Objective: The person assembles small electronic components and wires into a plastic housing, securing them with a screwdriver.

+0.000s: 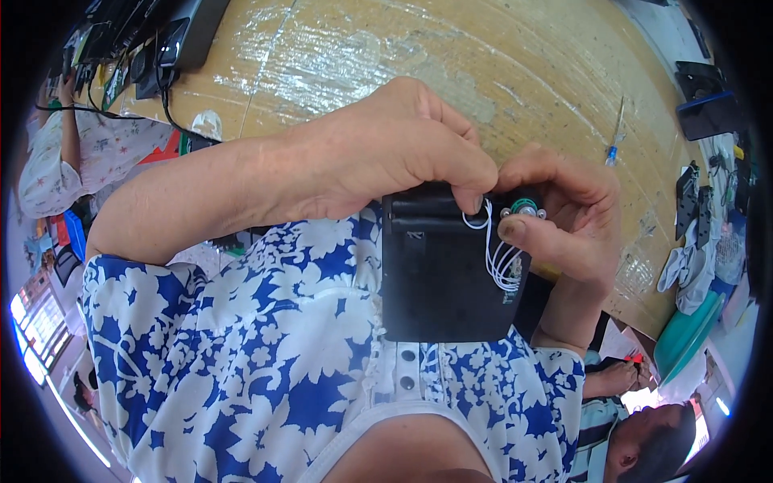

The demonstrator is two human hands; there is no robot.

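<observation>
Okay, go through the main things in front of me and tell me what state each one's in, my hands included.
Left hand: pinched at the white wires
Right hand: curled around the green-ringed round part
White wires: loosely looped over the black case
Green-ringed round part: held, partly hidden
Black case: broad face in view, support underneath hidden
Blue-ended thin tool: lying on the table, unheld
Table: shiny, scuffed
</observation>
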